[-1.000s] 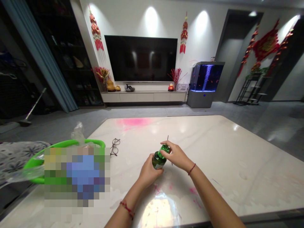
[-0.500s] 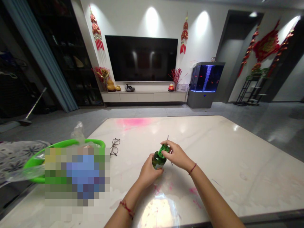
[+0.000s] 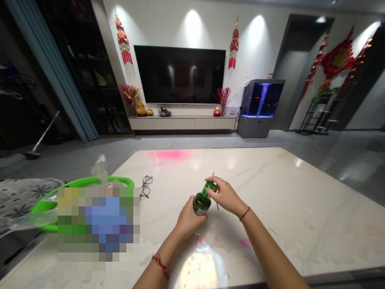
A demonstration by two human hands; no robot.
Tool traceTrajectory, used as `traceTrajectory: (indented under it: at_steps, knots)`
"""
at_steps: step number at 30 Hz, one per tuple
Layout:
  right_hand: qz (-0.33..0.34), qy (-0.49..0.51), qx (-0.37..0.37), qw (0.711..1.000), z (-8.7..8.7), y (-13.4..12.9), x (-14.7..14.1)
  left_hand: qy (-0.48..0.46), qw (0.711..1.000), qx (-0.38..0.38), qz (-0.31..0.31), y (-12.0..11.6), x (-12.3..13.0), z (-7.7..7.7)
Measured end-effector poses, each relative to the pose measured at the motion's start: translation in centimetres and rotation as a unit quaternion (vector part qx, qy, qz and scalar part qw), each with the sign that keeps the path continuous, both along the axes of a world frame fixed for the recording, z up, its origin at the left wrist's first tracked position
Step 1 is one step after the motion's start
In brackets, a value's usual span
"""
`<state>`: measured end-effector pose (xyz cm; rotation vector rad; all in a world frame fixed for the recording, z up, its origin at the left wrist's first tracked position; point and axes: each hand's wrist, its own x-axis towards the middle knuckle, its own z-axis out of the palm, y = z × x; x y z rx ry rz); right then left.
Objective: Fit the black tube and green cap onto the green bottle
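Note:
My left hand is wrapped round a small dark green bottle, which tilts a little above the table. A pale label shows low on the bottle, partly covered by my thumb. At its mouth is a bright green, see-through cap. The fingers of my right hand are closed round the cap from the right. Whether the cap is still seated on the neck cannot be made out. A thin dark stick lies on the table behind my right hand, partly hidden by it.
The pale table carries pink stains. Folded-out eyeglasses lie left of the bottle. Further left stands a green basket with plastic bags, its contents blurred out. Across the floor are a television and a fish tank.
The cap and my right fingers have shifted very slightly upward relative to the bottle. My left hand keeps the bottle in nearly the same place.

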<state>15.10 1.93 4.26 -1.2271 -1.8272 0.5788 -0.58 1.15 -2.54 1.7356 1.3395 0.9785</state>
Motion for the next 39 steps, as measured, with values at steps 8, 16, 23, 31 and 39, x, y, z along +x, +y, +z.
traceTrajectory:
  at_steps: [8, 16, 23, 31, 39]
  knots:
    - [-0.012, 0.008, 0.003, 1.000, -0.3, 0.2, -0.1, -0.007, 1.000, -0.005, 0.001, 0.1, -0.2, 0.0]
    - [-0.019, 0.014, 0.019, 1.000, -0.6, 0.3, 0.1, 0.008, 1.000, 0.003, 0.006, 0.2, -0.3, -0.2]
    - [-0.025, 0.017, 0.009, 0.999, -0.9, 0.4, 0.4, -0.003, 1.000, 0.007, 0.002, 0.3, -0.3, -0.3]
    - [-0.025, 0.032, 0.009, 0.999, -1.6, 0.6, 0.9, -0.003, 1.000, 0.006, 0.001, 0.2, -0.5, 0.0]
    - [-0.032, 0.041, -0.013, 0.999, -2.2, 0.8, 1.2, 0.011, 1.000, 0.006, 0.011, 0.3, -0.2, 0.3]
